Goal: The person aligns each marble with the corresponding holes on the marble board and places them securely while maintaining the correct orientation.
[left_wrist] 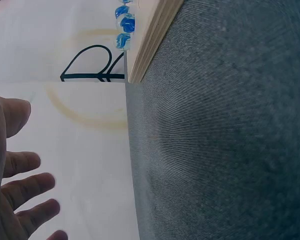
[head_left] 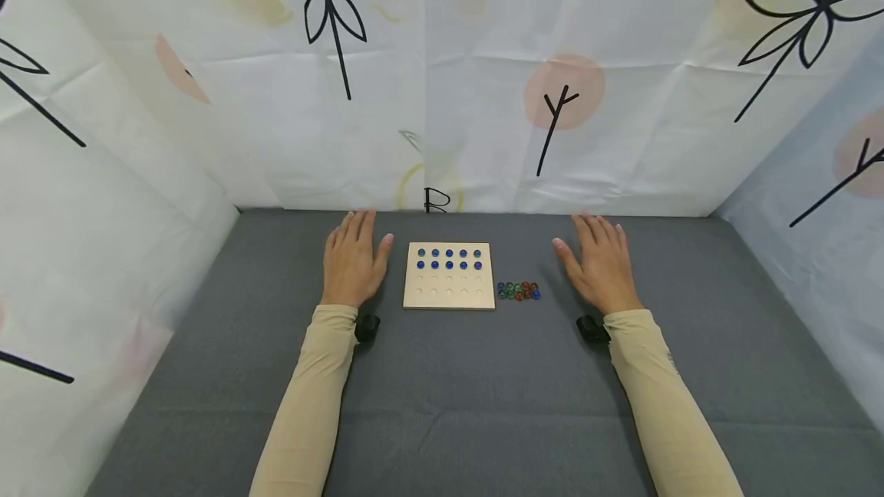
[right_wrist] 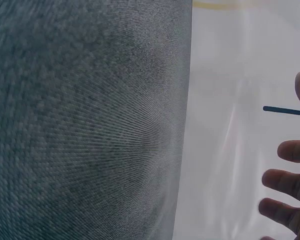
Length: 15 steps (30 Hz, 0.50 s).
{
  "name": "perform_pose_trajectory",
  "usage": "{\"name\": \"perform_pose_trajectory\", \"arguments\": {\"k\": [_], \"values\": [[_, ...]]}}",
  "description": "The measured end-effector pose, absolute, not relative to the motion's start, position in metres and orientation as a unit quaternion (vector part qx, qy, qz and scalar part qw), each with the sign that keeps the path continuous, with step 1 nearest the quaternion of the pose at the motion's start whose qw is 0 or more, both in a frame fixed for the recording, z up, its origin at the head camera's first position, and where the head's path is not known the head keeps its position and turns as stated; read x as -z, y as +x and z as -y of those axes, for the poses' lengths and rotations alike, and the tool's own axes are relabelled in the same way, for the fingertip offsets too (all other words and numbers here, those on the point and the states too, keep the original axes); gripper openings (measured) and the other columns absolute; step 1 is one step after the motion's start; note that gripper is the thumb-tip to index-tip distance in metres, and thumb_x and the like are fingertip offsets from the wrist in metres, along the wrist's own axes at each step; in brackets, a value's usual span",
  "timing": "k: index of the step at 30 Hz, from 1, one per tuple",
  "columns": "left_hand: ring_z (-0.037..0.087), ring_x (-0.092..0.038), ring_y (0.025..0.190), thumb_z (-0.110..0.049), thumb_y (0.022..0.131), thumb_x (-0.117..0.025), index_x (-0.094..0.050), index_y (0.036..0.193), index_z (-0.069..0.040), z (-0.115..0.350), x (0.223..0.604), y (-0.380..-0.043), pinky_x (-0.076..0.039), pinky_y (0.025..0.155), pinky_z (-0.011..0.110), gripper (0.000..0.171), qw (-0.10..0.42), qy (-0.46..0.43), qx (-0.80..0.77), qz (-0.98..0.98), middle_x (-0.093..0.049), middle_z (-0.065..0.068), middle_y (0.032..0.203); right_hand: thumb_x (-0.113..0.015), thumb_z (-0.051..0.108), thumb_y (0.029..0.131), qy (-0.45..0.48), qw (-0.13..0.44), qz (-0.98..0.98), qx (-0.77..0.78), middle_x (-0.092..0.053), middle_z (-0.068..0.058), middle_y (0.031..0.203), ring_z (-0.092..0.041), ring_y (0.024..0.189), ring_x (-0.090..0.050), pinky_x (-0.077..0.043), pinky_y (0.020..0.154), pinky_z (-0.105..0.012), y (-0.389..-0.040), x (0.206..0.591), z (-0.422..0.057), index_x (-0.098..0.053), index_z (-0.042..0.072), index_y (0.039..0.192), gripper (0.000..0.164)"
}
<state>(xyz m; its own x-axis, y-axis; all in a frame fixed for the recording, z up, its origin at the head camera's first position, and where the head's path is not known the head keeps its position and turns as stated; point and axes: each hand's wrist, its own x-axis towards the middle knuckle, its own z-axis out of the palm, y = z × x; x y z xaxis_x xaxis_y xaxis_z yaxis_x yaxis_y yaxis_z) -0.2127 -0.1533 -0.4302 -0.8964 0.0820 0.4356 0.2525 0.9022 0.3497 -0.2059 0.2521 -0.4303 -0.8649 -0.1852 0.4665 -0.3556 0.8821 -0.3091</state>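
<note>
Head view: find the wooden board between the left hand and the right hand, both spread out and gripping nothing, and the loose marbles just beside its right edge. Best, probably, to steady the board lightly with the left and pinch marbles singly with the right, from the outside of the cluster. Lower each straight into a bare hollow of the two near rows, releasing gently to avoid likely rolling.

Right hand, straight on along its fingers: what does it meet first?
Most likely the white printed backdrop beyond the far edge of the gray table. Nothing shows between it and the right hand, though the remaining gap is hard to judge.
</note>
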Motion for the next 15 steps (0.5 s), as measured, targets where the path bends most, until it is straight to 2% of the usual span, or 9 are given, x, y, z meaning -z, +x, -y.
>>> {"name": "perform_pose_trajectory", "arguments": {"k": [5, 10, 15], "values": [[0.043, -0.048, 0.134, -0.035, 0.107, -0.054, -0.054, 0.145, 0.001, 0.1528, 0.4299, -0.211, -0.038, 0.109, 0.061, 0.053, 0.212, -0.093, 0.226, 0.946, -0.055, 0.024, 0.142, -0.057, 0.034, 0.105, 0.142, 0.226, 0.942, -0.204, -0.05, -0.032, 0.14, -0.052, 0.129, -0.045, -0.034, 0.107, -0.067, -0.2053, 0.4311, -0.2523, -0.05, -0.005, 0.145, 0.056], [0.042, -0.056, 0.124, -0.034, 0.106, -0.057, -0.063, 0.135, 0.001, 0.1515, 0.4288, -0.2088, -0.044, 0.104, 0.059, 0.046, 0.179, -0.092, 0.257, 0.945, -0.062, 0.023, 0.131, -0.059, 0.031, 0.105, 0.13, 0.214, 0.944, -0.216, -0.054, -0.032, 0.133, -0.052, 0.12, -0.049, -0.039, 0.098, -0.067, -0.2038, 0.4312, -0.2528, -0.053, -0.004, 0.143, 0.052], [0.039, -0.057, 0.124, -0.034, 0.105, -0.058, -0.064, 0.136, -0.001, 0.1501, 0.4264, -0.2069, -0.047, 0.102, 0.057, 0.045, 0.115, -0.088, 0.289, 0.946, -0.062, 0.02, 0.132, -0.06, 0.028, 0.105, 0.12, 0.195, 0.945, -0.232, -0.061, -0.029, 0.12, -0.048, 0.11, -0.055, -0.044, 0.092, -0.064, -0.2002, 0.4287, -0.2529, -0.06, -0.005, 0.135, 0.045]]}}
